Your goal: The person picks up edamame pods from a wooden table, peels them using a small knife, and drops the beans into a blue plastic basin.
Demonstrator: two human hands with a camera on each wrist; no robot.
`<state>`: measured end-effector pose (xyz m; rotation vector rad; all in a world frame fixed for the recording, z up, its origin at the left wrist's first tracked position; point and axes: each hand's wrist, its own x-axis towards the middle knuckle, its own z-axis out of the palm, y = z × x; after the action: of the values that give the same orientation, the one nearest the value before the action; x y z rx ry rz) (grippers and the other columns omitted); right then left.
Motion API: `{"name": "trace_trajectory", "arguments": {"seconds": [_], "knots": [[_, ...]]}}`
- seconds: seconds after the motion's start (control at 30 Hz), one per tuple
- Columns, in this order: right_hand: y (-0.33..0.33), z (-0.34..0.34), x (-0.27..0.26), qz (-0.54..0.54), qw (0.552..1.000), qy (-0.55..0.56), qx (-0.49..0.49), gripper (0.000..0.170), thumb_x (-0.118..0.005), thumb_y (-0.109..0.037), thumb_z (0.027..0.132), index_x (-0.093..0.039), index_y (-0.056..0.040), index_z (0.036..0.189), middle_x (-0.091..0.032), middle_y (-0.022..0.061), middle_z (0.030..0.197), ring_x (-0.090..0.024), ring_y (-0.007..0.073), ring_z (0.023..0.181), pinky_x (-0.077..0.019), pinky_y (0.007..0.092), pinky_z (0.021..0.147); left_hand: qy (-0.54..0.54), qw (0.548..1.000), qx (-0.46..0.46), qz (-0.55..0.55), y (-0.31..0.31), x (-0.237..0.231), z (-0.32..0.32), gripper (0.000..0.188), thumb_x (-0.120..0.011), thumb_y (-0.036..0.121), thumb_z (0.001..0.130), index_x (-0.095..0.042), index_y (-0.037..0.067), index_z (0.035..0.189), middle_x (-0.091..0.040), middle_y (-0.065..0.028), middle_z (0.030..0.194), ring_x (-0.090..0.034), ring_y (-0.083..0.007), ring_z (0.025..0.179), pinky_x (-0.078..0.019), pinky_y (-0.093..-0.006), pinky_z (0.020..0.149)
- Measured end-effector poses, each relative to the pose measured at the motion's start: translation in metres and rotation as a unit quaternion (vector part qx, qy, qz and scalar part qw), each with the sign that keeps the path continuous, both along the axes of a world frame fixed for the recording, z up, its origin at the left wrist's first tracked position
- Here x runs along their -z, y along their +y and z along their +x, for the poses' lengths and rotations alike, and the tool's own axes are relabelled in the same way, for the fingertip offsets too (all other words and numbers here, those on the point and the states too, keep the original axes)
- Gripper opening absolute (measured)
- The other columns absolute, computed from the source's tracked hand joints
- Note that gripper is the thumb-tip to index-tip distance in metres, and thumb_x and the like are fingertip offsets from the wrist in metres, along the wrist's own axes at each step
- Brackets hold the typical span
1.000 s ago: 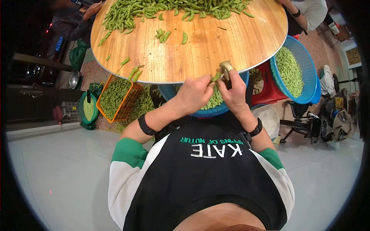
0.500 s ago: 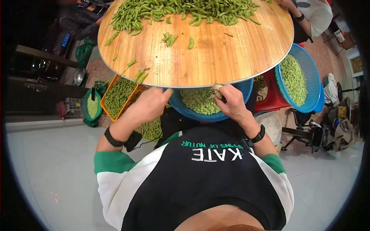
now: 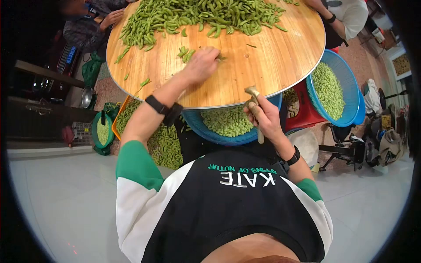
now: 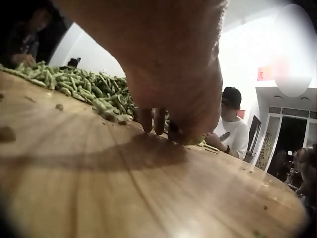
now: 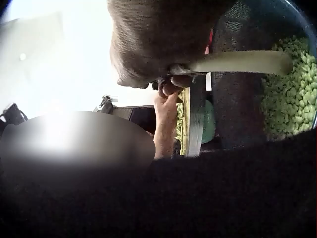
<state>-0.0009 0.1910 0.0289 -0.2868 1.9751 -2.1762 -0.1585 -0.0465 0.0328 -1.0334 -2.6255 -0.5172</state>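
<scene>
Over the round wooden table (image 3: pixel 232 83), my left hand (image 3: pixel 199 68) has its curled fingers down at the surface. A green pod (image 3: pixel 222 58) shows at its fingertips, mostly hidden; the left wrist view has the hand (image 4: pixel 168 74) with fingers reaching the wood. Two or three pods (image 3: pixel 186 53) lie beside it. At the near edge, my right hand (image 3: pixel 266 117) grips a tool with a pale handle (image 3: pixel 261 136) and a brownish head (image 3: pixel 251 90). That pale handle (image 5: pixel 242 62) sticks out from the right hand (image 5: pixel 158 39) in the right wrist view.
A pod heap (image 3: pixel 206 15) covers the table's far side. Below the near edge stands a blue basin of shelled beans (image 3: pixel 228 122); an orange crate (image 3: pixel 117 127) is left, another blue basket (image 3: pixel 357 101) right. People sit at both far corners.
My left hand left the right hand, swung down-left over the basin, then reached up onto the table to a pod. The right hand stays near the edge, its tool now pointing more upright.
</scene>
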Motion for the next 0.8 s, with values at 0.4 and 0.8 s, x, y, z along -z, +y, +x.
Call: {"name": "trace_trajectory", "arguments": {"seconds": [0.4, 0.8], "knots": [[-0.006, -0.009, -0.006, -0.252, 0.960, -0.112, -0.051, 0.037, -0.044, -0.014, 0.099, -0.043, -0.0017, 0.134, -0.057, 0.0056, 0.083, -0.045, 0.0073, 0.057, -0.0364, 0.0189, 0.043, -0.567, 0.722, 0.002, 0.397, 0.041, -0.026, 0.096, 0.011, -0.057, 0.013, 0.094, -0.059, 0.003, 0.098, -0.059, 0.0022, 0.075, -0.053, -0.0025, 0.065, -0.0418, -0.0170, 0.055], [-0.011, -0.008, -0.008, -0.230, 0.966, -0.115, -0.020, 0.030, -0.049, -0.014, 0.097, -0.052, -0.0020, 0.124, -0.056, 0.0039, 0.081, -0.043, 0.0068, 0.054, -0.0353, 0.0186, 0.043, -0.475, 0.791, 0.048, 0.382, 0.038, -0.012, 0.095, 0.011, -0.055, 0.010, 0.094, -0.056, 0.001, 0.098, -0.055, 0.0013, 0.080, -0.052, -0.0048, 0.070, -0.0429, -0.0208, 0.059]]}}
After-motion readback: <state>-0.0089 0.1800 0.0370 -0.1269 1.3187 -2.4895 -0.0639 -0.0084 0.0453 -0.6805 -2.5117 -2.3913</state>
